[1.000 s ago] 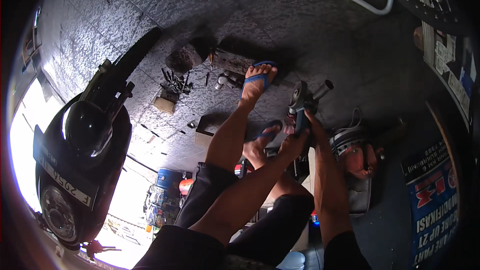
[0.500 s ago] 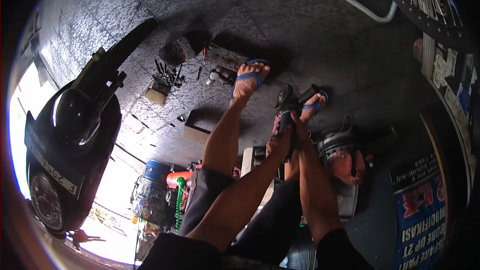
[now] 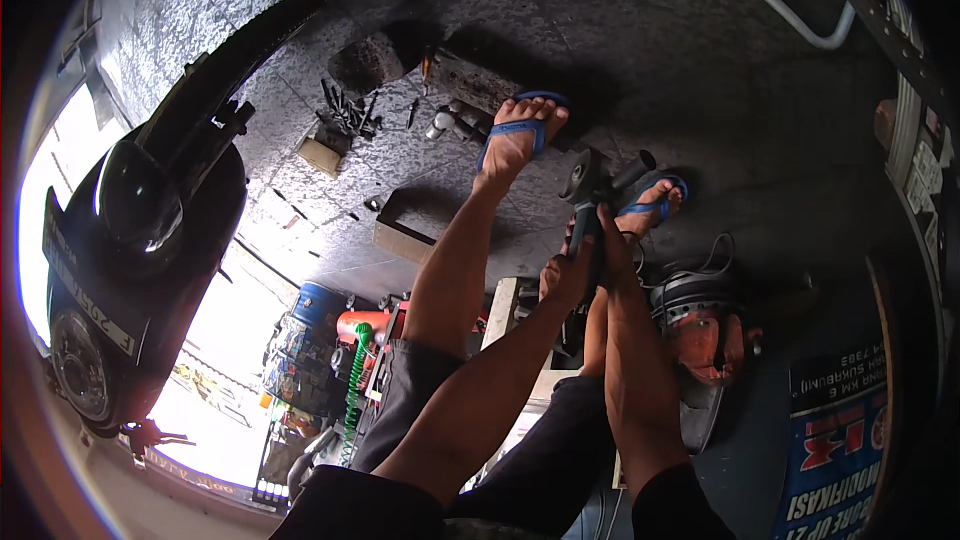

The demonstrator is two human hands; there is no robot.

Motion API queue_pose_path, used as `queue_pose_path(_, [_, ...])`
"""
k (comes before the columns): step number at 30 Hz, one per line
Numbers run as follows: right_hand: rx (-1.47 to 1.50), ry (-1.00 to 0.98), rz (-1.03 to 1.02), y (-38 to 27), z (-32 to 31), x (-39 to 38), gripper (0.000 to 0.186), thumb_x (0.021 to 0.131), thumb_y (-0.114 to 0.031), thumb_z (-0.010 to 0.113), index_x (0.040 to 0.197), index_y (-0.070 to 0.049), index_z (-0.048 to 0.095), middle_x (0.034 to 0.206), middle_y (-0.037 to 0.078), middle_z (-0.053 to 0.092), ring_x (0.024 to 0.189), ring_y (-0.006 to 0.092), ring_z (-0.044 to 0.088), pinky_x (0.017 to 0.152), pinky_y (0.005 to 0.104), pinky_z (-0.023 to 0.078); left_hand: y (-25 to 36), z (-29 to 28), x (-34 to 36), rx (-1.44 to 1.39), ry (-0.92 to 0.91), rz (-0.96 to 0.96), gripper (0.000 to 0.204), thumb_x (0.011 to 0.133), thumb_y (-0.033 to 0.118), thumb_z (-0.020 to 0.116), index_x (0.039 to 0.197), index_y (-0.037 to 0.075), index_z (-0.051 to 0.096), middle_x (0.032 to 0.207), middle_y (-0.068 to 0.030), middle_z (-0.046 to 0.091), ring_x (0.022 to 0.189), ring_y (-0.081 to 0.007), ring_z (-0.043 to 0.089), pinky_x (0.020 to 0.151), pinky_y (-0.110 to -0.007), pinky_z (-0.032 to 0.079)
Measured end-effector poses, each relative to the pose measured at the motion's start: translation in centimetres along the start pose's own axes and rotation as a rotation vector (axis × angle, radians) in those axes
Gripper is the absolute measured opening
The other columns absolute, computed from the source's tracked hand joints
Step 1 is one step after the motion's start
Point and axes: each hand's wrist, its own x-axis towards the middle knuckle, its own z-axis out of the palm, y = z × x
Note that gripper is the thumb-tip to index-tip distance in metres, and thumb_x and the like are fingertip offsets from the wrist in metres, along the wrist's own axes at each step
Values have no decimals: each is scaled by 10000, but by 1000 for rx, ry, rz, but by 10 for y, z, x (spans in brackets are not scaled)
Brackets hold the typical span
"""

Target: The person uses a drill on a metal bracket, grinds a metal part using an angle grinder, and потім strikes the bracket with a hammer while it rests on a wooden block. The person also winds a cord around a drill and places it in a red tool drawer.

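1. Dark, patchily shiny floor (image 3: 700, 90) spreads through a workshop, with a bright opening along its left edge.
2. Near that left edge stands a black motorcycle (image 3: 145, 205).
3. Held above the floor, well in from its edges, is a dark angle grinder (image 3: 586, 215), its disc end pointing away from the person.
4. Left hand (image 3: 563, 278): closed around the rear of the grinder's body.
5. Right hand (image 3: 614, 243): also gripping the body, farther forward on its right side; shade hides the exact finger placement.
6. Two feet in blue sandals rest on the floor: the left foot (image 3: 512, 147) beside a rectangular block (image 3: 475, 75), the right foot (image 3: 650, 205) just beyond the grinder.
7. Left of the legs lie an open box (image 3: 403, 242) and a cluster of small metal pieces (image 3: 348, 112).
8. Toward the floor's right edge sits a red-orange machine (image 3: 703, 342); past it hangs a blue banner (image 3: 835, 455).
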Motion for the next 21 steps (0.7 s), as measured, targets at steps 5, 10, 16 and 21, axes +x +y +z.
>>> queue_pose_path(5, [-23,57,-11,-5,-9,5,551,1013,-573,483,1026,-41,628,868,51,656,780,191,636,744,331,546,4,0,3,-33,-7,-21,365,956,253,553,1318,297,554,1279,11,632,1178,-217,614,1018,-472,468])
queue_pose_path(10, [-2,69,9,-6,-13,12,533,1018,-560,484,1024,-48,633,870,42,660,788,181,640,749,316,544,-1,-5,2,-26,77,13,357,945,244,575,1298,293,570,1259,12,640,1166,-212,611,991,-456,482])
queue_pose_path(16, [-25,111,-36,-11,-13,7,517,1018,-549,494,1013,-55,646,864,49,675,766,188,652,736,313,548,2,-11,5,-45,93,24,338,953,253,578,1288,299,585,1252,-4,651,1147,-227,622,966,-453,494])
queue_pose_path(21, [20,51,-17,-10,18,-1,518,1014,-549,502,1006,-53,651,839,56,678,725,197,655,705,319,556,-4,-11,4,-83,53,-3,309,964,259,573,1270,291,593,1250,-22,661,1139,-238,631,972,-459,492])
